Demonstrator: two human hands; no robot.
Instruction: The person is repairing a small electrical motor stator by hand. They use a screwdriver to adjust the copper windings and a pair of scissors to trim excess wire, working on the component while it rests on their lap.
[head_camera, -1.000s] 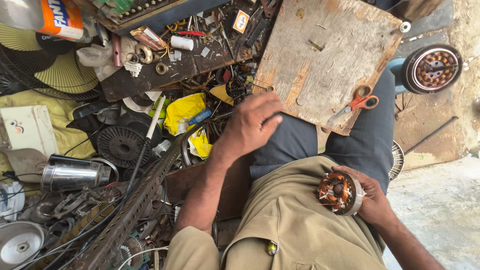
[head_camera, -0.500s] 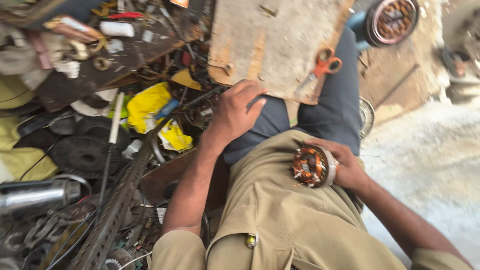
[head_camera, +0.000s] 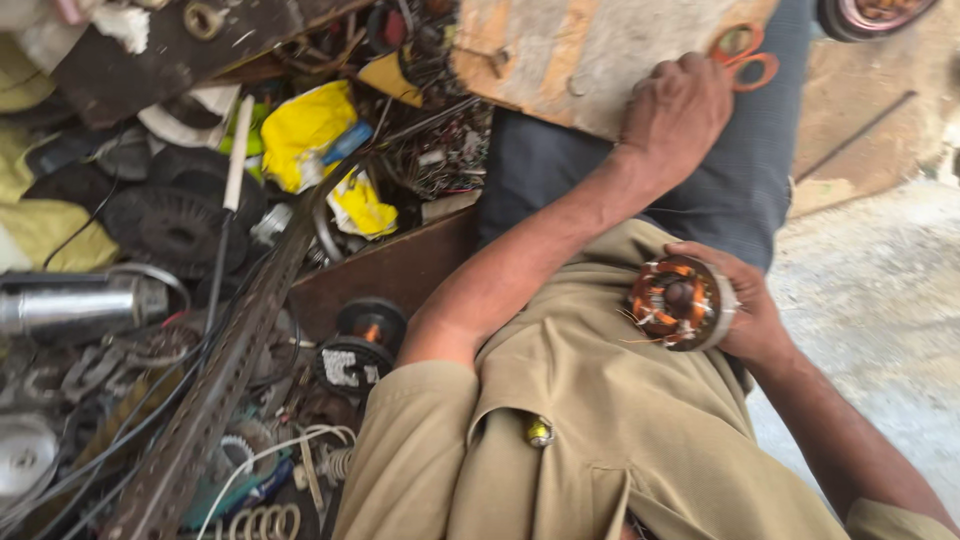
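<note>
1. Clearly, a motor stator (head_camera: 680, 302) with copper-coloured windings is gripped in the right hand (head_camera: 742, 310), whose fingers are closed around its metal rim; it is held against the khaki shirt (head_camera: 600, 430), at the person's lap.
2. Meanwhile the left hand (head_camera: 678, 108) is laid, fingers curled loosely together, on the edge of a worn wooden board (head_camera: 560, 55) that rests across the knee; nothing is seen clamped in it.
3. Orange-handled scissors (head_camera: 742, 52) are seen on the board, touching or just beside the left hand's knuckles.
4. Well apart from the stator, to the left, a yellow plastic bag (head_camera: 305, 125), a perforated metal angle bar (head_camera: 215, 390) and a shiny metal cylinder (head_camera: 70, 305) are found among scattered parts.
</note>
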